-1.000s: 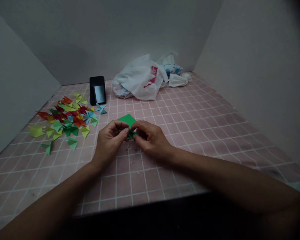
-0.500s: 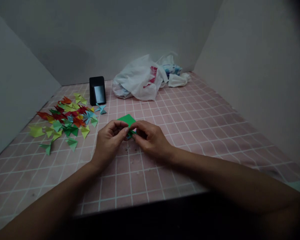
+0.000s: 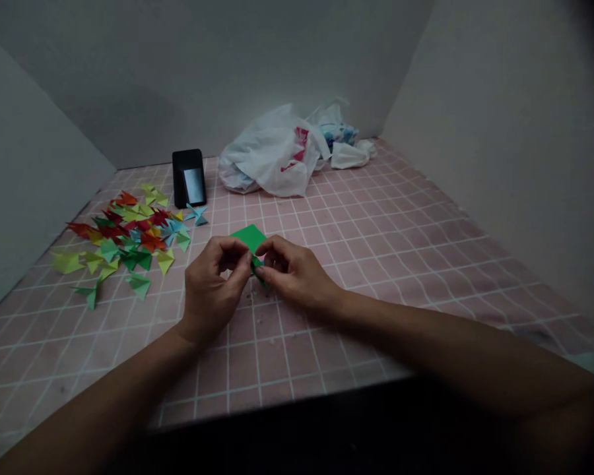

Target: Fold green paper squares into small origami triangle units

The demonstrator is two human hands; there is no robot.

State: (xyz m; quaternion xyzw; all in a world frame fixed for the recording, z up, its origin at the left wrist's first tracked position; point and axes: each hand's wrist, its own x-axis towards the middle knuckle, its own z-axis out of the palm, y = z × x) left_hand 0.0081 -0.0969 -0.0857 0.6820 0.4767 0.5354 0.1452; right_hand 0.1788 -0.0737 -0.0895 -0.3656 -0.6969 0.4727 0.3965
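Note:
My left hand (image 3: 212,284) and my right hand (image 3: 294,272) meet at the middle of the pink tiled table (image 3: 376,251). Both pinch a small folded piece of green paper (image 3: 257,267) between fingertips, just above the surface. Right behind the fingers lies a small stack of green square paper (image 3: 249,236). Most of the folded piece is hidden by my fingers.
A heap of several folded paper shapes (image 3: 123,237) in red, green, yellow and blue spreads at the left. A black phone (image 3: 189,178) stands propped behind it. White plastic bags (image 3: 282,155) lie at the back. Grey walls close in on three sides.
The view has shifted slightly. My hands have turned the folded green piece a little, and the left fingers have lifted and curled more over it.

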